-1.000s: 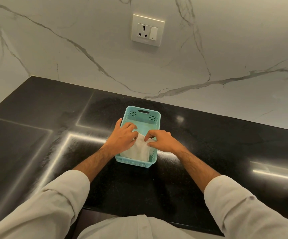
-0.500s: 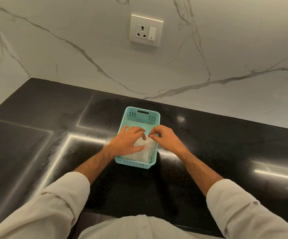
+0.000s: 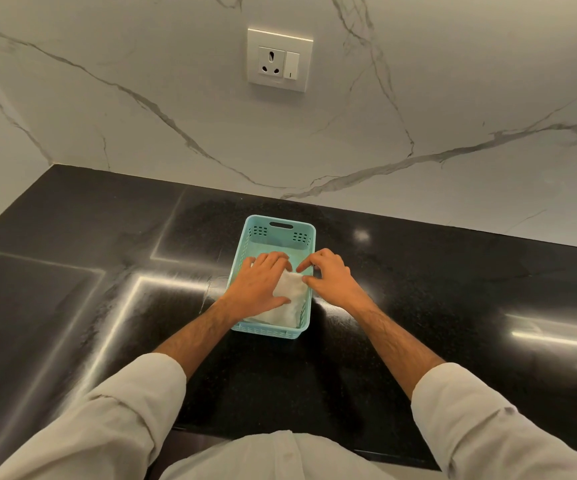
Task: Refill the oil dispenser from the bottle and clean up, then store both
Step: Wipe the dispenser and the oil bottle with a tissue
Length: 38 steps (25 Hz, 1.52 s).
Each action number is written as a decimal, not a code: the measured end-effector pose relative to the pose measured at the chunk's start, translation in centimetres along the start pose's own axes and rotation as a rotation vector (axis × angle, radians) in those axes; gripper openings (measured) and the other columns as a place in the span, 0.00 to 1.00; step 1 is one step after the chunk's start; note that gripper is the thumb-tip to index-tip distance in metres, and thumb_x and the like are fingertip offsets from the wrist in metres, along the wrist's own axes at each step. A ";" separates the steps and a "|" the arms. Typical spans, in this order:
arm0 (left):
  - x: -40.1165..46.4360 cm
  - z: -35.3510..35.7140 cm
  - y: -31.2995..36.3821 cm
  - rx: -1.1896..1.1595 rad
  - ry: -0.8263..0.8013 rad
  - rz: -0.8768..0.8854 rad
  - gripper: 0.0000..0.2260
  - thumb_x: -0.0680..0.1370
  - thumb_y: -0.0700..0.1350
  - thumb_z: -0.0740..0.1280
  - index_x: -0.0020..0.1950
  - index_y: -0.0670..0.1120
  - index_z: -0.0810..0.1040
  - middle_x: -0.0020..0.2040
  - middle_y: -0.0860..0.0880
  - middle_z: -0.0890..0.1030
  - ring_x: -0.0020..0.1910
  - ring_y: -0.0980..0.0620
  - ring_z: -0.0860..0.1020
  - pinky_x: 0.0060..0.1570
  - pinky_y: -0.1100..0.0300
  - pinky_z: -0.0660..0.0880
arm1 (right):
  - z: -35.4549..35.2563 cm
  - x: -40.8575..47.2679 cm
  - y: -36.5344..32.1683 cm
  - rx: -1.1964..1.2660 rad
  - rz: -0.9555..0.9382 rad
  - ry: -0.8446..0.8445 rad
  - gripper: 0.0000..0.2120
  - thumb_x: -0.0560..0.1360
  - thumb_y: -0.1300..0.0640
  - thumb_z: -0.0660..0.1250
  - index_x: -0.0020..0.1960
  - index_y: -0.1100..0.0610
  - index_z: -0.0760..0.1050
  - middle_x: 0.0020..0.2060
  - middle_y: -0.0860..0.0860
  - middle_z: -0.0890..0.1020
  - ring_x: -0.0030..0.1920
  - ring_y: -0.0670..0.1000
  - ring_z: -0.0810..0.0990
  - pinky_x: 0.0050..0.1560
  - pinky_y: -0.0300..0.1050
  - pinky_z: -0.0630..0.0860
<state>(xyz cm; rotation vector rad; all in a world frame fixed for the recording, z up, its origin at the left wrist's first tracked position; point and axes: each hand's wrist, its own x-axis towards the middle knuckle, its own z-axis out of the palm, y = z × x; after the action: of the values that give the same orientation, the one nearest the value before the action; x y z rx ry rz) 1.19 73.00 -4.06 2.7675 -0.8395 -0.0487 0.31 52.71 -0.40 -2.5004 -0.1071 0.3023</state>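
A light blue plastic basket [image 3: 276, 230] stands on the black countertop, in the middle of the view. Inside it lies a folded white cloth [image 3: 289, 299]. My left hand [image 3: 259, 287] lies flat on the cloth with its fingers spread, pressing it down. My right hand [image 3: 328, 277] is at the basket's right wall, its fingertips touching the cloth's edge. No oil dispenser or bottle is in view.
The black polished countertop [image 3: 453, 306] runs left and right, with a white marble wall [image 3: 176, 116] behind it. A white socket with a switch [image 3: 278, 60] sits on the wall above the basket. The counter's front edge is near my body.
Both hands have pushed the white cloth down into the basket. My left hand has flattened out over it, and the right has moved to the cloth's right edge.
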 end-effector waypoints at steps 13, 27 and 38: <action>1.9 -6.9 -1.4 -1.225 0.151 -0.425 0.05 0.81 0.49 0.69 0.54 0.50 0.79 0.53 0.46 0.84 0.53 0.45 0.83 0.54 0.48 0.81 | -1.7 -0.6 -1.5 1.257 0.172 -0.093 0.26 0.80 0.37 0.62 0.68 0.54 0.77 0.62 0.56 0.83 0.60 0.56 0.82 0.68 0.60 0.76; 2.1 -8.5 -2.4 -1.053 0.497 -0.524 0.20 0.76 0.41 0.74 0.63 0.54 0.70 0.59 0.54 0.80 0.58 0.50 0.81 0.55 0.47 0.82 | -1.5 1.4 -3.5 0.594 0.158 -0.036 0.23 0.79 0.45 0.71 0.67 0.54 0.69 0.59 0.54 0.82 0.55 0.53 0.83 0.55 0.50 0.81; -0.2 -9.0 -4.6 -0.751 0.343 -0.524 0.23 0.79 0.44 0.71 0.71 0.48 0.66 0.60 0.53 0.74 0.56 0.50 0.76 0.56 0.55 0.75 | 5.1 1.3 -4.5 -0.823 -0.134 -0.058 0.11 0.77 0.51 0.69 0.58 0.52 0.81 0.53 0.51 0.78 0.59 0.55 0.71 0.63 0.55 0.63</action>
<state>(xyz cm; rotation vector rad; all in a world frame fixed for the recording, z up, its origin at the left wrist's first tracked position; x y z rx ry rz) 4.43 78.89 3.46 2.1047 0.0272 0.0152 0.28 59.45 -2.06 -3.2715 -0.5104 0.3172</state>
